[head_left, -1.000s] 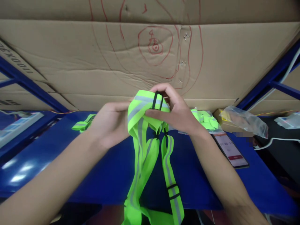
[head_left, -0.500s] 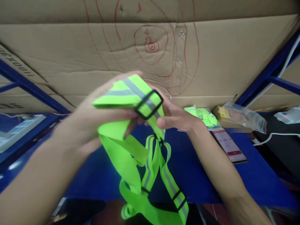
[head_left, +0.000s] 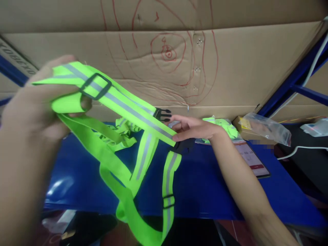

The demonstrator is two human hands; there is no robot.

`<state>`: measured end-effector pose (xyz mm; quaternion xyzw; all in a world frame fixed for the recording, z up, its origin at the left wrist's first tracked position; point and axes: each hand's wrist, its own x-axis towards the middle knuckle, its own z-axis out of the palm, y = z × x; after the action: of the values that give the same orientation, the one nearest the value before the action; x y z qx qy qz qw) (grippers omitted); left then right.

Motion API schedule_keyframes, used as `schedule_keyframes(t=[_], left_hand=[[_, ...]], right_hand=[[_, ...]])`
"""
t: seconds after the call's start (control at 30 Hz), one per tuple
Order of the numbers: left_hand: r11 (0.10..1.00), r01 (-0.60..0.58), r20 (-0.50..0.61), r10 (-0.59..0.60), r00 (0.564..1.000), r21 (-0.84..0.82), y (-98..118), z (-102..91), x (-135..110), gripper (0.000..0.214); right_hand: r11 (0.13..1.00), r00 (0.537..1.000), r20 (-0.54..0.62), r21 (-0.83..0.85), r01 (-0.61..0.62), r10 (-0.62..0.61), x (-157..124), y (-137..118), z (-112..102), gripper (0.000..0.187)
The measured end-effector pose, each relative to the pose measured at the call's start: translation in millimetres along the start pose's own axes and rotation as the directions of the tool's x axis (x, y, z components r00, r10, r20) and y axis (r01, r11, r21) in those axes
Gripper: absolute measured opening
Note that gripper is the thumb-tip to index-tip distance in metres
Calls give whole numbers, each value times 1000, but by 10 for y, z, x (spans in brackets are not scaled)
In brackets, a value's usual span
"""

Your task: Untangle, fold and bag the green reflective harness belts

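Observation:
I hold a neon green reflective strap vest [head_left: 143, 150] with grey stripes stretched between both hands above a blue table [head_left: 205, 184]. My left hand [head_left: 38, 102], raised at the far left and blurred, grips one end of a strap near a black slide buckle [head_left: 95, 86]. My right hand [head_left: 194, 128] pinches the other end of the same strap beside a black clip buckle [head_left: 162, 114]. The remaining straps hang down in loops past the table's front edge.
A large cardboard sheet [head_left: 230, 68] with red scribbles stands behind the table. More green straps [head_left: 225, 124] lie at the back right, next to a plastic bag on a small box [head_left: 266, 129] and a phone [head_left: 249, 159]. Blue rack beams and a white cable are at the right.
My left hand has swung up and far to the left, pulling the strap out straight. My right hand stayed near the middle, holding the strap's other end. The hanging loops shifted left.

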<state>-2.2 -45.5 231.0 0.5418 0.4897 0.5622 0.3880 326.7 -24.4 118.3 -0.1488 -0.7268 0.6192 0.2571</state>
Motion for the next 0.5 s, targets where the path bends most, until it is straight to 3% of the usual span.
schedule_keyframes(t=[0.07,0.13,0.23,0.33,0.4,0.5], left_hand=[[996,-82,-71,79,994,-45,-86,78,-76,53],[995,-41,-89,33,995,-86,-137,140,-92,38],[994,65,4,-65,998,-86,-160,177,-62,29],[998,56,104,-52,993,-31,-125,194,-70,21],[1000,25,176,-25,984,6,-71,225,-114,17],[998,-51,224,39,974,46,28,303,-207,23]], right_hand=[[997,998,-16,49,-61,62,19,76,-7,44],[990,993,-38,82,-111,114,34,142,-17,42],[983,986,-44,96,-157,161,44,225,-43,48],[986,991,38,104,-133,129,55,285,-67,60],[992,993,75,89,-94,88,72,297,-66,54],[1000,1000,-8,27,-14,15,105,261,-30,38]])
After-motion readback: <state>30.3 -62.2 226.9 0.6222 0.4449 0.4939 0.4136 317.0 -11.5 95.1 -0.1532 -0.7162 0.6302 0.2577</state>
